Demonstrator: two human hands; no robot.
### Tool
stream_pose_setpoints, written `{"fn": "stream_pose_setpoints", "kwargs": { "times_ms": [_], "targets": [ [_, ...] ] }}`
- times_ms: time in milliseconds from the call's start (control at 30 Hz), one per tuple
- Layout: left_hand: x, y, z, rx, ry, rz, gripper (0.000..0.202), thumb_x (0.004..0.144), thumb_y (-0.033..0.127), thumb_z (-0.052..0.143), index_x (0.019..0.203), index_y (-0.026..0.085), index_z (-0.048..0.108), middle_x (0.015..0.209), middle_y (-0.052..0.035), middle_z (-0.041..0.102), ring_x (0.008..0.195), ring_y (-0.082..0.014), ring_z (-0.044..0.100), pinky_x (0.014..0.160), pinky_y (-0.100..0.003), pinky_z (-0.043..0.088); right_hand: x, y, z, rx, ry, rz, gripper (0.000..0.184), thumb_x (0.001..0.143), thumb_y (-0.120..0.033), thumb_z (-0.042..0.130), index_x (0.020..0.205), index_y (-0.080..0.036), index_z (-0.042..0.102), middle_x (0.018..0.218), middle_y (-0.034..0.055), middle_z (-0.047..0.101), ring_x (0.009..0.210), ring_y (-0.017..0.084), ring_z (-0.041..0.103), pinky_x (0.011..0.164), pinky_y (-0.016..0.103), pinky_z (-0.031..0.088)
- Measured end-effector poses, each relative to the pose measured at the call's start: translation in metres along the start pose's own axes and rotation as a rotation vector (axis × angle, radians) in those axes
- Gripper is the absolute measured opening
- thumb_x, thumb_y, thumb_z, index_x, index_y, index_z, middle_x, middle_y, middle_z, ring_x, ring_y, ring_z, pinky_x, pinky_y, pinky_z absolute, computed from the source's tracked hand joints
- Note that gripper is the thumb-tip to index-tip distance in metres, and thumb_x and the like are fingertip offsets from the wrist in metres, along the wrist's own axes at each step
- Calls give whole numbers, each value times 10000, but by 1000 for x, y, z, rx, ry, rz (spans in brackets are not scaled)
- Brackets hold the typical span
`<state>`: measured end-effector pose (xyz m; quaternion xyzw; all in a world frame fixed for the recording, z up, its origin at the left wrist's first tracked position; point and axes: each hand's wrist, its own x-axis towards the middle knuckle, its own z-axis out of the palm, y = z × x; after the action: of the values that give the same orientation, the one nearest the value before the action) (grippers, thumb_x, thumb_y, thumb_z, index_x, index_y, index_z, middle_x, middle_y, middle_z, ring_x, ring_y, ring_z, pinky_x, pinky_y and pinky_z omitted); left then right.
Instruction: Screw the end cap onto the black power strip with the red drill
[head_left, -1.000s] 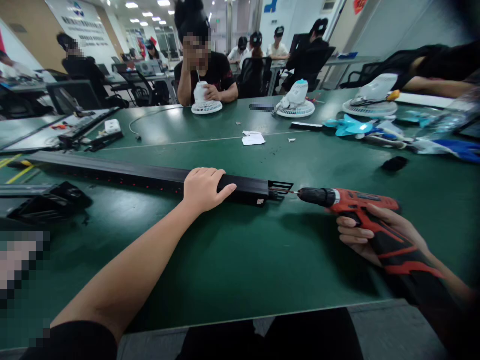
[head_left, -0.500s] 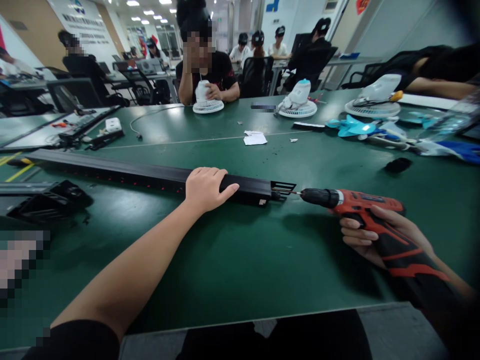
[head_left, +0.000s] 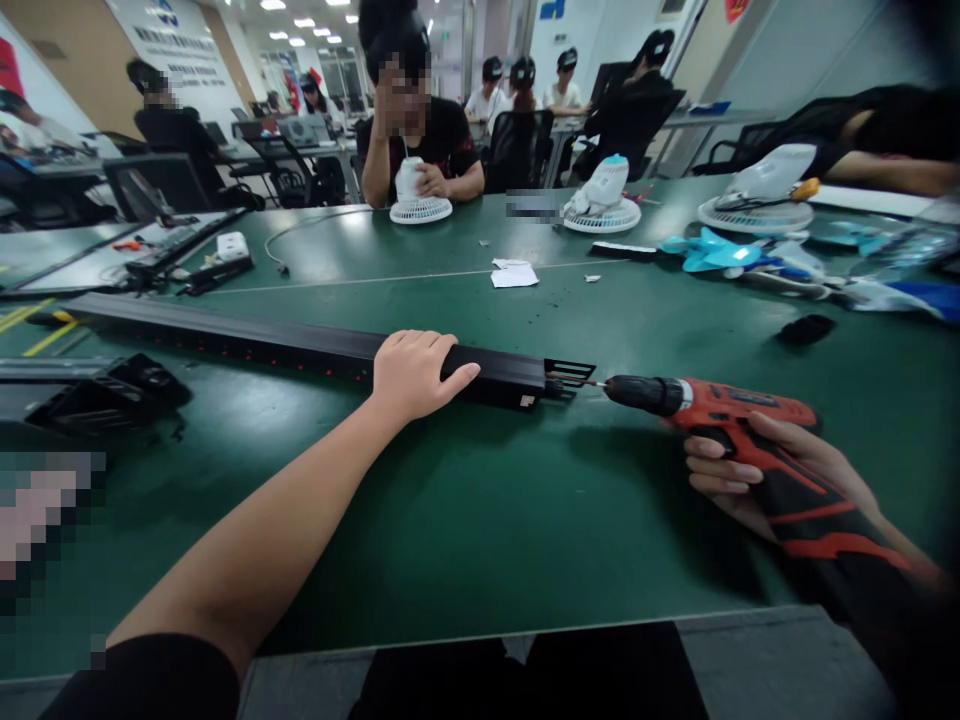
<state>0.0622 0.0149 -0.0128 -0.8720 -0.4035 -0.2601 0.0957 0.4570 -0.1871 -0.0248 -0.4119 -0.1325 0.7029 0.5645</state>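
Two hands are busy at the near edge of a green table (head_left: 465,520). The left hand (head_left: 412,372) lies palm down on a long black power strip (head_left: 300,345), its fingers stretched loosely over the top rather than wrapped around it. It rests near the strip's right end. The strip lies flat on the table and runs from far left toward the middle, with a row of small red marks along its near face. At its right end is a slotted metal bracket (head_left: 568,375). The right hand (head_left: 757,470) is closed around the handle of a red and black drill (head_left: 720,410), held roughly level and pointing left. The thin bit reaches the bracket, though whether its tip touches cannot be told. A second black piece (head_left: 82,390) lies at the left edge, apart from the strip. Farther back on the table are a scrap of white paper (head_left: 514,274), a small black object (head_left: 805,328), blue plastic parts (head_left: 709,250) and three white fans (head_left: 604,195). Another person sits across the table, one hand on the leftmost fan.
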Motion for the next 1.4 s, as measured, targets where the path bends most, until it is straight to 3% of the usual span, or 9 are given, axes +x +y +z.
{"fn": "stream_pose_setpoints", "kwargs": {
  "times_ms": [267,433,633,900,1400],
  "targets": [
    [0,0,1,-8,2,-2,676,1059,682,389,1184,169,811,1138,-136,829,1092,-349,764,1038,-512,528,-1,-1,7,74,85,54,383,825,-269,747,1187,-218,632,785,26,594,486,127,473,449,275,565],
    [1,1,0,-8,-1,-9,657,1057,682,395,1176,188,811,1122,-123,833,1088,-341,763,1038,-505,529,-2,0,13,66,115,39,497,787,-267,771,1263,-204,643,766,12,584,468,116,445,422,249,545],
    [0,0,1,-7,3,-7,650,1059,681,400,1186,191,808,1132,-118,833,1091,-338,765,1046,-500,525,-4,0,9,45,91,17,457,799,-246,790,1242,-200,684,796,40,605,477,120,471,443,262,572],
    [0,0,0,-20,-13,-14,640,1056,675,408,1201,196,807,1139,-126,828,1104,-346,758,1049,-519,519,-5,0,18,18,150,37,476,702,-262,861,1145,-259,688,773,34,597,474,134,429,411,263,572],
    [0,1,-1,-15,-19,-18,625,1054,676,421,1204,206,806,1160,-117,831,1118,-348,758,1061,-509,515,-4,0,17,63,170,40,546,698,-233,833,1218,-271,670,766,30,600,464,132,418,396,265,563]
  ]
}}
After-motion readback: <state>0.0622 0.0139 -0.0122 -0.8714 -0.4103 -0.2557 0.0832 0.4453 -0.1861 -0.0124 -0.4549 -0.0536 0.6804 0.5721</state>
